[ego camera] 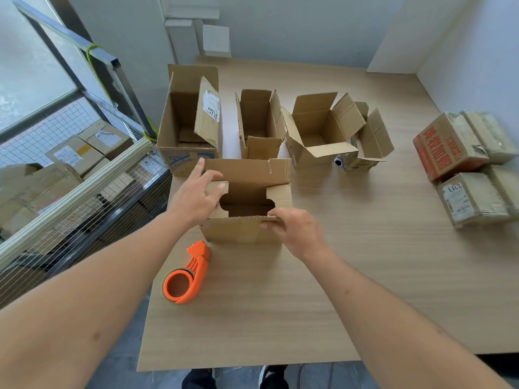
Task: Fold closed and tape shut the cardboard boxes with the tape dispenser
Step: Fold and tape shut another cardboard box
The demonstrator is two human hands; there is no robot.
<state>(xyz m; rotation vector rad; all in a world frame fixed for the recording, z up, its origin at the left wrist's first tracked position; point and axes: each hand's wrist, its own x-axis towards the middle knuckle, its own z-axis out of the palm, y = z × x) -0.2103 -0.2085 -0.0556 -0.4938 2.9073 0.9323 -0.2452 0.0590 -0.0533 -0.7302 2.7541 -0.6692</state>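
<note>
A small cardboard box (243, 209) stands near the left edge of the wooden table (351, 276), about midway along it, with its top partly folded: the two side flaps lie inward with curved cut-outs leaving a dark opening between them, the far flap stands up and the near flap is raised at the front rim. The left hand (196, 196) rests on the left side flap with its fingers spread and nearly straight, pressing it down. The right hand (295, 228) pinches the right end of the near flap between thumb and curled fingers. The orange tape dispenser (186, 276) lies on the table just in front of the box toward the near left corner, apart from both hands, its roll end nearest the person. Behind the box, along the far part of the table, stand three open boxes in a row: a tall box (186, 122) at the far left corner with a white label on one raised flap, a narrower open box (259, 122) beside it, and a wider open box (323, 133) with a smaller open carton (368, 141) touching its right side. At the right edge sit taped boxes, one with red print (446, 147) and one with a white label (471, 200). Left of the table, a wire cage (73, 169) holds more cartons.
</note>
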